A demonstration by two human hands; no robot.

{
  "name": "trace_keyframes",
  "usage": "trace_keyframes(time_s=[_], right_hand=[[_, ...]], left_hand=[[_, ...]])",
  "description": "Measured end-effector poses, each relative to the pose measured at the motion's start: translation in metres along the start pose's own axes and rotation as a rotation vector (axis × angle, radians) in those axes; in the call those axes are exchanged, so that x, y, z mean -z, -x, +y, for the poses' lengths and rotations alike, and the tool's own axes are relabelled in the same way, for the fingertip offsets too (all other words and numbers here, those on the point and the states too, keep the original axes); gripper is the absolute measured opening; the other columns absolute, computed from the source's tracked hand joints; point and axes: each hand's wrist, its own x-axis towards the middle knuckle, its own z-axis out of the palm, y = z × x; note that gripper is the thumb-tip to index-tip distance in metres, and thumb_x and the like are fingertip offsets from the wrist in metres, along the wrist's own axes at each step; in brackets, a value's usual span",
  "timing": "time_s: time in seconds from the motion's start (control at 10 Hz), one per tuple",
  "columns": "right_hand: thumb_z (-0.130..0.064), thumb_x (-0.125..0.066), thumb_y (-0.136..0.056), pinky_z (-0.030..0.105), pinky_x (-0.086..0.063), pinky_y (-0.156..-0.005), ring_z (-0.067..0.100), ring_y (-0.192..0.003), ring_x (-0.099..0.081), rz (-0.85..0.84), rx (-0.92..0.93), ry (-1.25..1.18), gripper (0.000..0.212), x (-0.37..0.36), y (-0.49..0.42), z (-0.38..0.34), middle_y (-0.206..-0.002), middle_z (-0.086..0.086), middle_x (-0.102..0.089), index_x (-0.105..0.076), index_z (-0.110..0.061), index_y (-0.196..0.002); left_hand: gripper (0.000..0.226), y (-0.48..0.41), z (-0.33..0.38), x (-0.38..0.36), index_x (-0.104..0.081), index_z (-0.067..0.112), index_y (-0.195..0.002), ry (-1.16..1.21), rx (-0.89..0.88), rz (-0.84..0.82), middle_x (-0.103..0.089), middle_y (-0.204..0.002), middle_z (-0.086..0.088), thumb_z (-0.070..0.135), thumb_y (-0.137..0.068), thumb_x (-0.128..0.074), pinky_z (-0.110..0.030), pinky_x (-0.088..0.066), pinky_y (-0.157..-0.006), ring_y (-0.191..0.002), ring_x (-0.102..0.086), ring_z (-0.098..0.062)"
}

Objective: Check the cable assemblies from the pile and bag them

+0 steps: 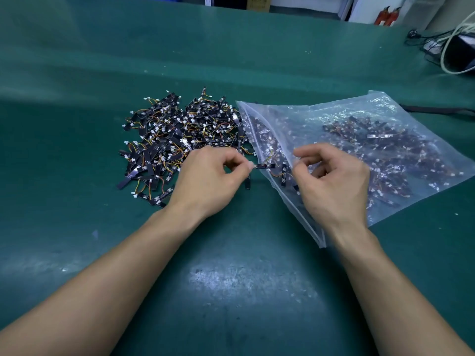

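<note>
From the head camera, the green table fills nearly everything, scuffed pale near the person's forearms. Both bare arms reach in from the near edge.

The pile of cable assemblies lies left of the middle: short black strips with white plugs and orange and yellow wires, all tangled. Its right edge touches the mouth of the bag, a clear zip bag lying flat to the right, with its opening turned towards the pile. A good many assemblies are already inside, most of them heaped towards its far right side.

The left hand is over the near right edge of the pile, its fingers curled tight. Thumb and forefinger pinch one assembly by its end. The black strip sticks out level to the right and sits just at the bag's mouth.

The right hand is over the bag's near side, fingers curled in. Thumb and forefinger seem to nip the bag's upper lip and lift it, so the mouth gapes a little beside the strip.

At the back right, two red extinguishers stand by the wall. A loop of white cable hangs over a dark box, and a black strap lies past the bag.
</note>
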Motion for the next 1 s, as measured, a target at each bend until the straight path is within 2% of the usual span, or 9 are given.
trace_keyframes(time_s=[0.1,0.2,0.3,0.4,0.5,0.6,0.7,0.9,1.0], right_hand=[[-0.023,-0.064,-0.078,0.025,-0.053,-0.059,0.013,-0.054,-0.058,0.064,0.054,-0.016,0.019,0.002,0.0,-0.001,-0.071,-0.02,-0.067,-0.073,-0.036,-0.088],[-0.018,-0.064,-0.079,0.024,-0.05,-0.058,0.014,-0.054,-0.057,0.122,0.093,-0.04,0.021,0.004,-0.002,-0.002,-0.071,-0.02,-0.066,-0.072,-0.035,-0.09],[-0.016,-0.063,-0.078,0.025,-0.048,-0.057,0.014,-0.054,-0.055,0.168,0.108,-0.079,0.023,0.005,-0.002,-0.002,-0.072,-0.017,-0.067,-0.075,-0.029,-0.092],[-0.013,-0.065,-0.079,0.021,-0.046,-0.059,0.012,-0.055,-0.056,0.177,0.125,-0.081,0.021,0.005,-0.002,-0.003,-0.074,-0.017,-0.067,-0.075,-0.025,-0.093],[-0.013,-0.067,-0.079,0.024,-0.048,-0.059,0.014,-0.055,-0.056,0.159,0.133,-0.056,0.019,0.005,-0.001,-0.004,-0.073,-0.014,-0.068,-0.076,-0.023,-0.092],[-0.019,-0.066,-0.08,0.026,-0.051,-0.06,0.014,-0.054,-0.056,0.121,0.141,-0.037,0.016,0.005,-0.001,-0.003,-0.074,-0.017,-0.068,-0.076,-0.025,-0.092],[-0.025,-0.067,-0.08,0.025,-0.053,-0.063,0.006,-0.055,-0.057,0.025,0.113,0.01,0.014,0.003,0.0,-0.002,-0.072,-0.02,-0.067,-0.076,-0.028,-0.091],[-0.027,-0.073,-0.08,0.025,-0.056,-0.067,-0.007,-0.06,-0.058,-0.283,-0.018,0.166,0.006,-0.004,0.001,0.006,-0.067,-0.024,-0.068,-0.076,-0.03,-0.084],[-0.03,-0.075,-0.084,0.03,-0.058,-0.068,-0.002,-0.064,-0.063,-0.253,-0.081,0.064,0.003,-0.001,0.003,-0.002,-0.071,-0.021,-0.07,-0.076,-0.029,-0.081]], left_hand=[[0.016,-0.01,0.022,-0.015,-0.076,0.027,-0.077,-0.061,-0.026,-0.078,-0.069,-0.068,0.013,0.037,-0.089,-0.072,-0.032,-0.054,-0.076,-0.071,-0.065,-0.012],[0.025,-0.024,0.047,-0.043,-0.07,0.027,-0.067,-0.152,-0.088,-0.126,-0.063,-0.063,0.009,0.036,-0.09,-0.066,-0.038,-0.046,-0.091,-0.079,-0.062,-0.021],[0.034,-0.033,0.063,-0.073,-0.049,0.022,-0.061,-0.293,-0.094,-0.153,-0.053,-0.067,0.006,0.027,-0.094,-0.055,-0.037,-0.028,-0.087,-0.095,-0.055,-0.027],[0.022,-0.035,0.061,-0.085,-0.06,0.026,-0.079,-0.322,-0.098,-0.095,-0.064,-0.085,0.003,0.03,-0.098,-0.049,-0.033,-0.019,-0.08,-0.104,-0.049,-0.024],[0.039,-0.034,0.053,-0.075,-0.044,0.024,-0.055,-0.291,-0.137,-0.02,-0.045,-0.061,0.01,0.03,-0.09,-0.06,-0.035,-0.019,-0.077,-0.088,-0.041,-0.023],[0.038,-0.027,0.037,-0.047,-0.054,0.032,-0.056,-0.253,-0.156,-0.038,-0.054,-0.059,0.015,0.049,-0.086,-0.068,-0.034,-0.017,-0.075,-0.085,-0.041,-0.016],[0.033,-0.012,0.012,-0.011,-0.069,0.03,-0.069,-0.225,-0.204,-0.049,-0.062,-0.065,0.017,0.059,-0.085,-0.067,-0.035,-0.029,-0.082,-0.083,-0.047,-0.014],[0.029,0.012,-0.024,0.031,-0.074,0.023,-0.073,-0.217,-0.212,0.029,-0.066,-0.069,0.011,0.046,-0.087,-0.064,-0.047,-0.047,-0.081,-0.076,-0.049,-0.018],[0.027,0.02,-0.031,0.031,-0.074,0.023,-0.072,-0.194,-0.244,0.021,-0.065,-0.068,0.011,0.044,-0.087,-0.065,-0.047,-0.045,-0.08,-0.075,-0.05,-0.019]])
